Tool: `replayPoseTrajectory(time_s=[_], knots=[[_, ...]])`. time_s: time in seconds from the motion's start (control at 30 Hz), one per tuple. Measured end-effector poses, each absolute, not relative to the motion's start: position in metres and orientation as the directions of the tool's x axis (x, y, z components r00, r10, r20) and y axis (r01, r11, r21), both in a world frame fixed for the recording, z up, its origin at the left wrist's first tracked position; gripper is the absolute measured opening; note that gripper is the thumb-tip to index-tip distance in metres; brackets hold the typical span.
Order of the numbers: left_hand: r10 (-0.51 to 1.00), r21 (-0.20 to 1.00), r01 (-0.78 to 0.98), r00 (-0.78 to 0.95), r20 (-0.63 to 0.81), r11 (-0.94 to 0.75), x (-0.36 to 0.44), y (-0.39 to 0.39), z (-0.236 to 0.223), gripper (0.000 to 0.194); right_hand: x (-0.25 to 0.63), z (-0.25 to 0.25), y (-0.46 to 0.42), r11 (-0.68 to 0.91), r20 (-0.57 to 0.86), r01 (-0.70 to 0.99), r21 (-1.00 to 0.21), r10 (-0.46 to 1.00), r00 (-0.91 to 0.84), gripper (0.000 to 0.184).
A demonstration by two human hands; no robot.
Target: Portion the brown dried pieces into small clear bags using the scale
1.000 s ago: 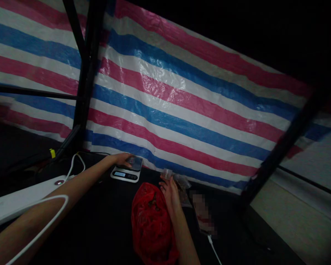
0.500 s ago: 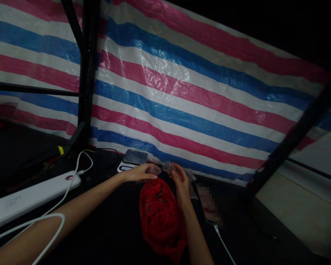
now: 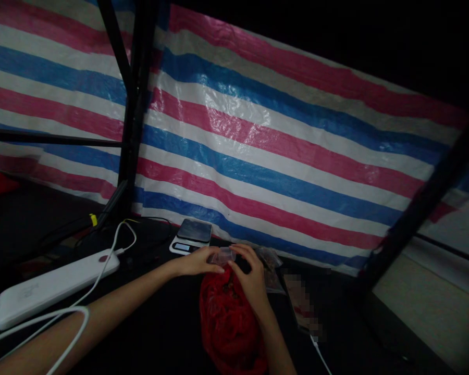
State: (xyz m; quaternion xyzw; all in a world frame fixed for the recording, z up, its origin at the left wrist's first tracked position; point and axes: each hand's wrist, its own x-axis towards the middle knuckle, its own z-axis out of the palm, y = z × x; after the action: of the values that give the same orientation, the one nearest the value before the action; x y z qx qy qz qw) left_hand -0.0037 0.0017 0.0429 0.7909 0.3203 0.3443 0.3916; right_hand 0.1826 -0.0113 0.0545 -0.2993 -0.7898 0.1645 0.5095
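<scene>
My left hand [image 3: 204,260] is closed on a small clear plastic cup [image 3: 216,257], whose outline is hard to make out. From the other side, the fingers of my right hand [image 3: 249,265] are closed on a second small clear cup [image 3: 227,254]. Both cups meet end to end, or one partly inside the other; I cannot tell which. Just below the hands lies a red plastic bag [image 3: 229,323], with small brown bits near its top opening. Behind my left hand stands a small white scale [image 3: 193,233] with a dark top and a lit display.
On the left is a white power bank [image 3: 58,286] with a white cable. Right of my right hand lie a clear bag [image 3: 271,265] with brownish contents and a phone [image 3: 299,302] on a cable. A striped plastic sheet [image 3: 258,146] hangs behind, between dark metal posts.
The two cups, apart before, have come together between my hands. My right hand has turned inward to the left. The view has shifted slightly, uncovering more of the scale and the clear bag.
</scene>
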Motion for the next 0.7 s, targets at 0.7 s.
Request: replayPoseTrajectory(time_s=[0.7], knots=[[0.927, 0.544, 0.823, -0.059, 0.370, -0.165, -0.078, 0.102, 0.047, 0.059, 0.211, 0.025, 0.026, 0.399, 0.398, -0.095, -0.912, 0.917, 0.028, 0.037]])
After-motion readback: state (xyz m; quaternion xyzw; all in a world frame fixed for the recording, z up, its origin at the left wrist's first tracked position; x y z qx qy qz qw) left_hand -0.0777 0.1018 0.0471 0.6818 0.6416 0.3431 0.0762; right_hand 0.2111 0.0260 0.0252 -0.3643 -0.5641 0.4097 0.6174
